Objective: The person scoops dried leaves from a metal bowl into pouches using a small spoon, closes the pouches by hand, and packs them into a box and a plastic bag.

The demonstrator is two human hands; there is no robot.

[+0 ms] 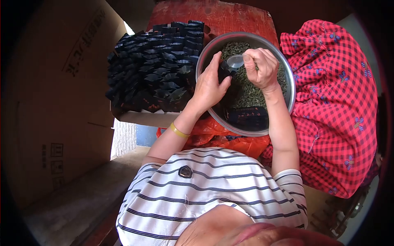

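Observation:
A wide metal bowl (290, 88) holds loose dried green leaves (250, 92) that look like tea. Over it, my right hand (262, 69) is closed around a translucent plastic scoop (235, 61), whose bowl points left. My left hand (210, 84) grips a small black pouch (224, 70) between thumb and fingers, at the bowl's left side. The scoop is right at the pouch's mouth; whether leaves are in the scoop I cannot tell. More black pouches (246, 117) with orange print lie inside the bowl, at its near edge.
Left of the bowl, a shallow carton (143, 117) holds many upright black pouches (160, 65), several with leaves showing at the top. A red wooden table (221, 16) is underneath. Orange plastic (246, 144) lies below the bowl, red checked cloth (328, 106) at right, a large cardboard box (57, 102) at left.

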